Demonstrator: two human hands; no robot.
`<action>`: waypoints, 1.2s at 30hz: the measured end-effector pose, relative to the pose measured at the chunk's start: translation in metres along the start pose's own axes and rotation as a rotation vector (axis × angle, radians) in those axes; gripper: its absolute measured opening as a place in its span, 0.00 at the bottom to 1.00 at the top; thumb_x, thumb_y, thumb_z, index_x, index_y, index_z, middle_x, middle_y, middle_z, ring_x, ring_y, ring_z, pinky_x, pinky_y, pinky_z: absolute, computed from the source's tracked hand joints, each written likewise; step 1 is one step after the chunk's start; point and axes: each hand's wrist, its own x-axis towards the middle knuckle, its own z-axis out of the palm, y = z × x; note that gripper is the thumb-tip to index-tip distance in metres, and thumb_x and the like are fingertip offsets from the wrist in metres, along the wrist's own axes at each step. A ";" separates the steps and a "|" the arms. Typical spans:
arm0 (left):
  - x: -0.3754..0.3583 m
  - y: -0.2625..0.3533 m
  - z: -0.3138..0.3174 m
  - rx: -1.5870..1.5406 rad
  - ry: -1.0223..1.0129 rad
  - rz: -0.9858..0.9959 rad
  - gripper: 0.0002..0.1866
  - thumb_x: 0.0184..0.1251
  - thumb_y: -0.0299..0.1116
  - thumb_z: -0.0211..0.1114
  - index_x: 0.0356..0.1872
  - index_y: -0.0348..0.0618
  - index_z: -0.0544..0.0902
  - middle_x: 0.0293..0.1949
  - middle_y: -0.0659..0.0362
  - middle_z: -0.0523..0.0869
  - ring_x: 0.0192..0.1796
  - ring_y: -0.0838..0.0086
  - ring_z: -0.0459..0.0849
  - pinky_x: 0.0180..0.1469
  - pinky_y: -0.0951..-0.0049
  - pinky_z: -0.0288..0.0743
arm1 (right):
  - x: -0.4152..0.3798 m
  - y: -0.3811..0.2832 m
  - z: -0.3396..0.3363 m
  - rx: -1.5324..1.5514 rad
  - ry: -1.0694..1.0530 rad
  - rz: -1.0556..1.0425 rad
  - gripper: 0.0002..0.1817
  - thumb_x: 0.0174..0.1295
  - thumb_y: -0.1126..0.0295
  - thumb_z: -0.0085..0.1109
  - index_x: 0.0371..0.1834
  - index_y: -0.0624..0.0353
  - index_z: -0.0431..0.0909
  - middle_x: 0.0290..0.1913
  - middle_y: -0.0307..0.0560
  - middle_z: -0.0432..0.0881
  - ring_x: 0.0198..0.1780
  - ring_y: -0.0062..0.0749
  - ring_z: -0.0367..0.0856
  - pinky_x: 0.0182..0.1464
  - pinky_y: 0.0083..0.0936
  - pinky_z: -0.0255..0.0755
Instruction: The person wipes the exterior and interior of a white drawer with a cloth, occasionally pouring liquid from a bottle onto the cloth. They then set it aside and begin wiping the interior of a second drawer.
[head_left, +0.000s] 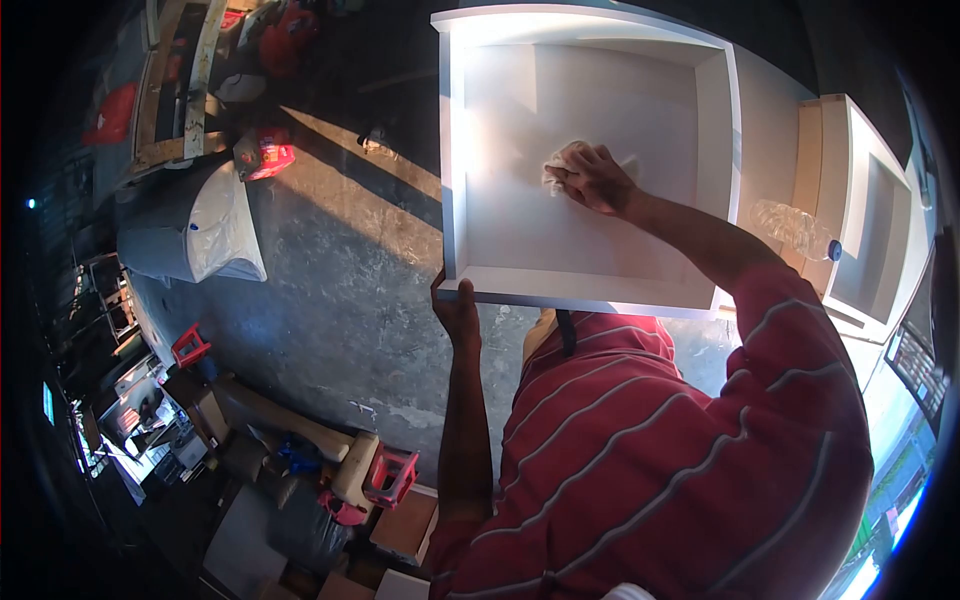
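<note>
A white open-topped drawer-like box is in front of my body, its inside facing me. My left hand grips the box's near left corner, thumb over the rim and fingers mostly hidden behind the wall. Inside, my right hand presses a pale crumpled cloth against the flat bottom, its fingers closed around the cloth. Strong light falls on the box's left inner wall.
To the right, a clear plastic bottle with a blue cap lies beside another white box-like frame. A large wrapped roll-like object rests on the concrete floor at left. Red stools and cartons stand lower left.
</note>
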 end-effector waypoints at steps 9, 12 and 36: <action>-0.001 0.000 0.000 0.030 0.002 0.043 0.35 0.58 0.45 0.71 0.58 0.31 0.67 0.52 0.49 0.76 0.52 0.66 0.77 0.56 0.67 0.73 | -0.012 0.002 -0.003 0.024 -0.110 -0.060 0.18 0.61 0.61 0.54 0.56 0.41 0.77 0.54 0.42 0.69 0.59 0.36 0.65 0.55 0.38 0.63; -0.002 0.002 0.003 0.022 0.010 0.026 0.36 0.58 0.46 0.71 0.58 0.31 0.67 0.52 0.49 0.76 0.53 0.66 0.77 0.56 0.66 0.73 | 0.018 0.040 -0.002 -0.216 0.078 0.179 0.20 0.63 0.56 0.51 0.59 0.43 0.75 0.55 0.44 0.70 0.60 0.37 0.65 0.58 0.44 0.61; -0.007 0.010 0.008 -0.002 0.023 -0.050 0.33 0.60 0.38 0.68 0.59 0.29 0.64 0.52 0.49 0.76 0.53 0.66 0.77 0.55 0.69 0.74 | 0.040 -0.034 0.049 0.253 0.013 -0.234 0.16 0.55 0.69 0.61 0.49 0.52 0.80 0.57 0.40 0.70 0.61 0.32 0.64 0.60 0.38 0.59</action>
